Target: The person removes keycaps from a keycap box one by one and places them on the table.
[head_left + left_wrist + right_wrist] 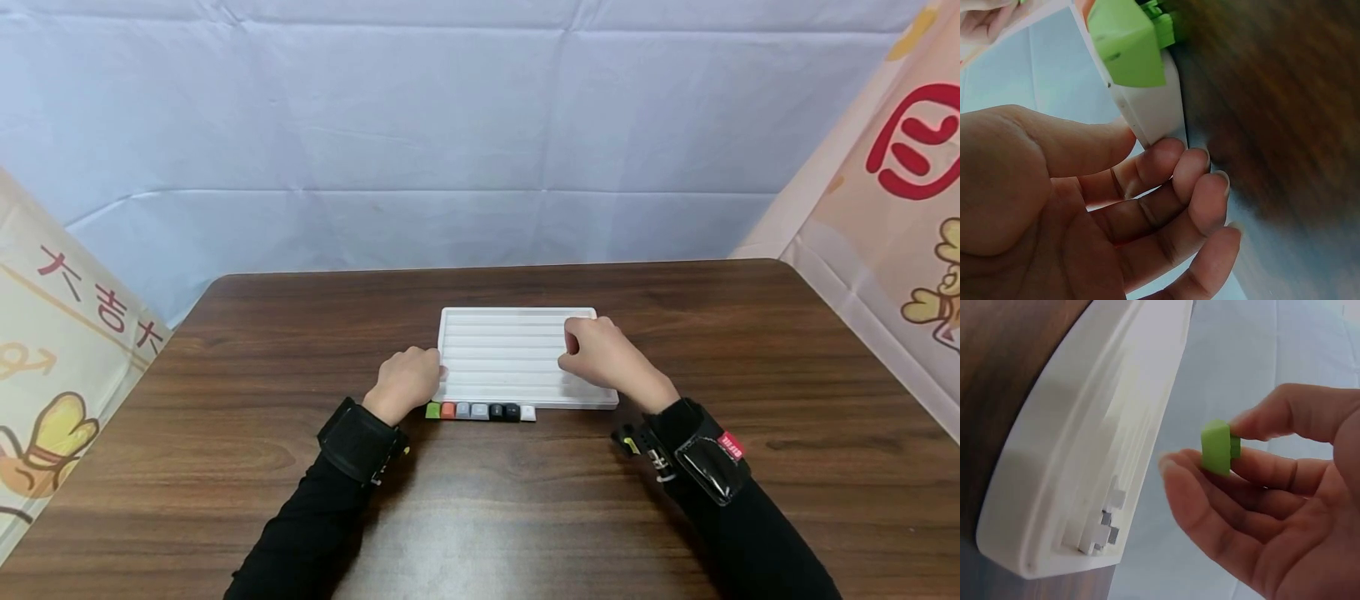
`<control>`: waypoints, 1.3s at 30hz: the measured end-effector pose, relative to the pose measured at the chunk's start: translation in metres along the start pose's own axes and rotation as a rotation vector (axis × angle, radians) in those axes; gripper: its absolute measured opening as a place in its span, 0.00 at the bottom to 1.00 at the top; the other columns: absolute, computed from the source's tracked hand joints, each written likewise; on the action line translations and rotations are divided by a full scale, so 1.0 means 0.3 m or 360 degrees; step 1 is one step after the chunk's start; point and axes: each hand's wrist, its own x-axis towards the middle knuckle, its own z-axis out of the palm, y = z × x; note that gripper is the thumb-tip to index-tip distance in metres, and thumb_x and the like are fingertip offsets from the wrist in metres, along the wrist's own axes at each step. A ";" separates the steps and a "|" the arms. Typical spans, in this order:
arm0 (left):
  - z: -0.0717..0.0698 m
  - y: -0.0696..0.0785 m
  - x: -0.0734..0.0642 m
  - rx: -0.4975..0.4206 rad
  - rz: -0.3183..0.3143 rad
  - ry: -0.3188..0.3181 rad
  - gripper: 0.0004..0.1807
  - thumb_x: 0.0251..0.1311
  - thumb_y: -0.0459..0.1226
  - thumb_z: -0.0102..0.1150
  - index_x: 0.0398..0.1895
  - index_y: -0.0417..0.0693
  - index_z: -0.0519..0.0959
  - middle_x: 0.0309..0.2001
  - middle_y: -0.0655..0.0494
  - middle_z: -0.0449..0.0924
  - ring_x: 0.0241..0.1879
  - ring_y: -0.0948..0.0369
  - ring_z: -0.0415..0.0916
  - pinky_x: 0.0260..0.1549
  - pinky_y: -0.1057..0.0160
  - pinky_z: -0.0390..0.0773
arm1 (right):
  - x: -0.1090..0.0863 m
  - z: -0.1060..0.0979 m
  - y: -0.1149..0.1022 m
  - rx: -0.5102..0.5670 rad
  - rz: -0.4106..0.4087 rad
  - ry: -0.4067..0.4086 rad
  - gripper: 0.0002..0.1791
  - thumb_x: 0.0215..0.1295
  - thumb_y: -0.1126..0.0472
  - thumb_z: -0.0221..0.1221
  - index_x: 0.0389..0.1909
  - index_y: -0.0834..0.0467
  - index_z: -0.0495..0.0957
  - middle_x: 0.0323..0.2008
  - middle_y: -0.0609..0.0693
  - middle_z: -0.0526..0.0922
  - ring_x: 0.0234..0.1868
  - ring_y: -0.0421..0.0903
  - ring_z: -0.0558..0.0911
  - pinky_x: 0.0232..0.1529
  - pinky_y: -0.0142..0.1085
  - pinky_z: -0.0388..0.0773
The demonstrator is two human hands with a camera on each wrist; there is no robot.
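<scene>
My left hand (407, 382) holds the left edge of a white ridged tray (498, 354), its thumb and index finger pinching the rim in the left wrist view. Above the tray's right part, my right hand (606, 354) pinches a small green keycap (1216, 449) between thumb and fingers, apart from the tray. In the head view this keycap is hidden by the hand. Along the tray's front edge runs a row of keycaps: a green keycap (432, 411) at the left end, then orange (447, 411), grey, black (512, 412) and white (528, 413).
Small white and grey pieces (1100, 532) sit inside one end of the tray in the right wrist view. Everything stands on a brown wooden table (480, 517). A pale blue cloth (375, 150) hangs behind it, with printed cloths at both sides.
</scene>
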 end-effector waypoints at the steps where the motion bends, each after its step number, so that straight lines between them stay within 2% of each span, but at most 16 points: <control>1: 0.001 0.000 0.000 -0.0003 0.0003 0.0002 0.13 0.68 0.40 0.46 0.36 0.39 0.76 0.19 0.50 0.69 0.20 0.56 0.68 0.19 0.61 0.64 | -0.006 0.000 -0.003 0.0003 -0.0011 -0.0009 0.09 0.52 0.70 0.52 0.19 0.58 0.64 0.16 0.49 0.64 0.18 0.44 0.62 0.25 0.36 0.58; 8: 0.002 -0.001 0.000 -0.0005 0.0010 0.0008 0.13 0.68 0.40 0.46 0.36 0.39 0.76 0.19 0.50 0.69 0.20 0.56 0.69 0.20 0.61 0.65 | -0.045 0.002 -0.016 0.0025 -0.0138 -0.0052 0.09 0.51 0.73 0.52 0.20 0.58 0.64 0.17 0.48 0.63 0.19 0.42 0.61 0.24 0.35 0.58; 16: 0.003 0.001 0.004 0.0013 -0.0015 -0.0002 0.13 0.68 0.40 0.46 0.37 0.39 0.76 0.20 0.51 0.69 0.20 0.56 0.69 0.20 0.61 0.65 | -0.065 0.020 -0.029 0.0017 -0.0290 -0.0124 0.06 0.53 0.73 0.57 0.24 0.60 0.71 0.19 0.46 0.68 0.22 0.42 0.64 0.27 0.36 0.63; 22: 0.002 0.001 0.004 0.0006 -0.0013 -0.0003 0.13 0.68 0.40 0.46 0.37 0.39 0.76 0.21 0.50 0.69 0.21 0.56 0.69 0.20 0.61 0.65 | -0.074 0.031 -0.034 -0.0015 -0.0316 -0.0138 0.03 0.52 0.73 0.59 0.25 0.63 0.77 0.21 0.46 0.72 0.25 0.42 0.68 0.30 0.36 0.67; 31: 0.001 0.004 0.004 0.0011 -0.0014 0.0006 0.13 0.67 0.40 0.46 0.38 0.38 0.76 0.22 0.50 0.70 0.21 0.56 0.69 0.20 0.61 0.66 | -0.077 0.034 -0.047 -0.0025 -0.0252 -0.0250 0.03 0.53 0.72 0.61 0.26 0.62 0.80 0.26 0.49 0.76 0.30 0.44 0.72 0.32 0.38 0.70; 39: 0.003 0.003 0.003 0.0020 -0.0020 0.0002 0.13 0.68 0.40 0.46 0.37 0.39 0.76 0.20 0.51 0.69 0.21 0.56 0.69 0.20 0.61 0.65 | -0.088 0.043 -0.061 -0.0086 -0.0343 -0.0283 0.05 0.54 0.72 0.60 0.31 0.64 0.83 0.27 0.49 0.76 0.31 0.44 0.75 0.32 0.35 0.72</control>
